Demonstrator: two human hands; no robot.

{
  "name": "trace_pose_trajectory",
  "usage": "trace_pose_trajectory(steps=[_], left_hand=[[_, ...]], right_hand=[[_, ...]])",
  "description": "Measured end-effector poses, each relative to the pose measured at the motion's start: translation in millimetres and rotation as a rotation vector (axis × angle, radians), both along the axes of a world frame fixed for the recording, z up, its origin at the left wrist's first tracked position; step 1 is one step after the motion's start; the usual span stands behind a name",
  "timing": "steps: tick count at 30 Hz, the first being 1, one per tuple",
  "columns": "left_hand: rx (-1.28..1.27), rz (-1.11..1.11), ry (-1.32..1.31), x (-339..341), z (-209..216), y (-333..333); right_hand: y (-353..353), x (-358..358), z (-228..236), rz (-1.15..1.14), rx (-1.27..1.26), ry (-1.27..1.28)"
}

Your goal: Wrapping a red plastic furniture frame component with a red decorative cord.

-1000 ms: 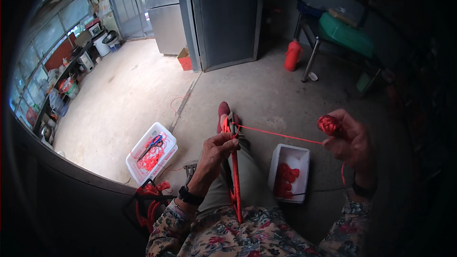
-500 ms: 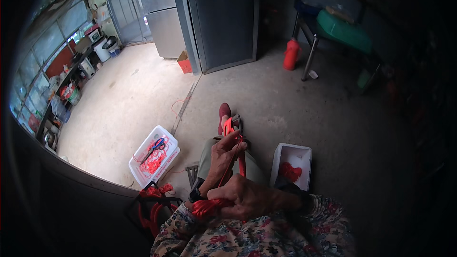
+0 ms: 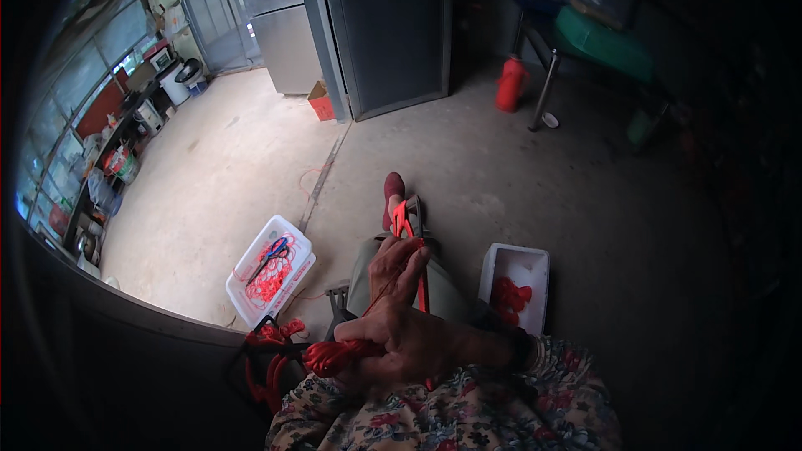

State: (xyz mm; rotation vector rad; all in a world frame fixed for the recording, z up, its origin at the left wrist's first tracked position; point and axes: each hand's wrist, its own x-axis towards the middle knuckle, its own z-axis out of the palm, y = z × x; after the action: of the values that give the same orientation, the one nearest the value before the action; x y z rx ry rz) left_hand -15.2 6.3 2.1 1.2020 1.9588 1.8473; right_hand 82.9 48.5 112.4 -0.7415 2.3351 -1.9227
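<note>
There are two hands (image 3: 394, 271) (image 3: 407, 338), one held red cord bundle (image 3: 338, 357), two white containers (image 3: 291, 286) (image 3: 516, 259), one scissors (image 3: 278, 247), one visible shoe (image 3: 394, 188).

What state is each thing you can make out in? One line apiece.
Right hand: closed around red cord bundle
Red cord bundle: gripped
Left hand: pinching red strip
Scissors: lying in white tray
White tray: open
White box: open, red material inside
Red flask: upright
Cardboard box: open

Concrete floor (image 3: 476, 175) beneath and beyond the grip (brightly lit ahead-left, dim to the right). Far left of the grip, paned windows (image 3: 75, 75); ahead-left, a silvery panelled cabinet (image 3: 291, 48); straight ahead, a dark framed door (image 3: 388, 38); ahead-right, a metal-legged table (image 3: 545, 92).
</note>
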Motion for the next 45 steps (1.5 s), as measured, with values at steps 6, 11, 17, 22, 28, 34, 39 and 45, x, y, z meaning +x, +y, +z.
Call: trace_pose_trajectory(steps=[6,11,17,22,28,34,39,45], left_hand=[[0.124,0.292,0.273,-14,25,0],[0.239,-0.02,-0.546,-54,27,4],[0.073,-0.117,-0.65,-69,16,1],[-0.016,-0.124,-0.501,-62,14,10],[0.007,-0.095,-0.465,-62,17,11],[0.149,0.151,-0.374,-55,27,2],[0.182,0.083,-0.374,-45,52,-4],[0.252,0.058,-0.476,-44,65,-11]], right_hand=[[42,-5,57,-0.163,0.117,0.383],[119,-26,33,-0.723,0.47,0.511],[149,-19,-33,-0.564,1.003,0.371],[136,-55,-81,-0.693,0.896,0.234],[129,-69,-76,-0.654,0.918,0.122],[129,-60,-48,-0.716,0.5,0.242],[108,-64,-40,-0.708,0.729,0.528],[113,-42,-12,-0.73,-0.106,0.16]])
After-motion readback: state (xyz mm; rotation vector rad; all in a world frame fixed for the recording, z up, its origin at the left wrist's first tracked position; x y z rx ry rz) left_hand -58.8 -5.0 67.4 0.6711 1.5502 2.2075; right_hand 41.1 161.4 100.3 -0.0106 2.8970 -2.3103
